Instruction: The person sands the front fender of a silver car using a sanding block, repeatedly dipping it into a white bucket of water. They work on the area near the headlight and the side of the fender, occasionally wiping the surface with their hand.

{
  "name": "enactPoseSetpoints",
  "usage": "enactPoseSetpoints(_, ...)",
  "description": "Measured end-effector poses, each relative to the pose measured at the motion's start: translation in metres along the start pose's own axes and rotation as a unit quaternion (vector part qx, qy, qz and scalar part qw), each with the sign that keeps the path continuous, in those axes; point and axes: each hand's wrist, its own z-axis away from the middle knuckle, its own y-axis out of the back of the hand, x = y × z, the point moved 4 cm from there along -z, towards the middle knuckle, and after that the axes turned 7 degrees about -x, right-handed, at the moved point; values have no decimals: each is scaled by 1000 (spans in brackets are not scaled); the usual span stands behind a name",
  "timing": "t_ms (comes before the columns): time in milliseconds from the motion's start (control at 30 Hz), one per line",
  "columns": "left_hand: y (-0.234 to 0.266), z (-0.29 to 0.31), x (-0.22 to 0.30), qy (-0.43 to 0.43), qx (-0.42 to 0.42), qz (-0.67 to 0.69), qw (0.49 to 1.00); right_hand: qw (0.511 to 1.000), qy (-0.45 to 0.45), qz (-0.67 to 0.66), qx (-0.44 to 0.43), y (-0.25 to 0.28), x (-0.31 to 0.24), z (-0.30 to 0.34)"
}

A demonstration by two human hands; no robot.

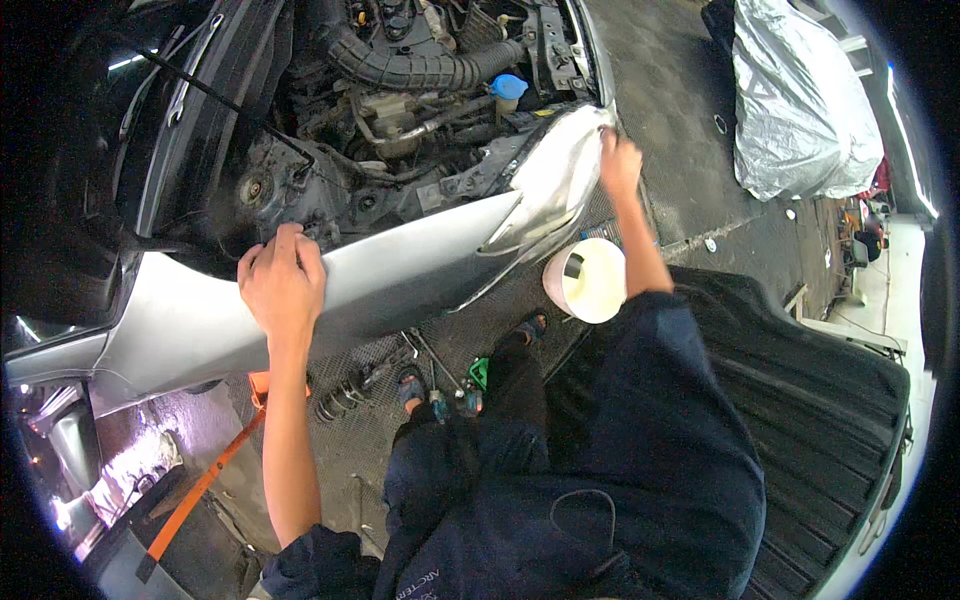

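Observation:
My left hand [283, 277] is on the upper edge of a silver car fender [400, 262], its fingers curled over the rim toward the engine bay. Far to the right, my right hand [620, 165] touches the front end of the headlight [555, 165], whose lens looks whitish. The fingers there are bent and pressed together; whatever they may hold is hidden. Just below that forearm, a white bucket [556, 288] holds pale liquid, with a dark thing at its inner left side.
The engine bay [400, 130] lies uncovered, with a blue-capped reservoir [508, 87]. A spring strut [340, 400], power tools [438, 402] and an orange strap [205, 490] are near my feet. A ribbed black liner [800, 400] lies right; a silver-covered object [790, 110] stands beyond.

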Motion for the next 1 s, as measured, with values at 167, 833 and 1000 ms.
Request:
enactPoseSetpoints(167,7,3,-17,0,11,-25,1000,687,-158,-707,48,31,-13,5)
enactPoseSetpoints(833,7,5,-16,7,10,-39,999,939,-29,-339,50,-5,-161,138)
enactPoseSetpoints(1000,7,3,-17,17,-6,-29,999,925,37,-365,100,0,-152,126)
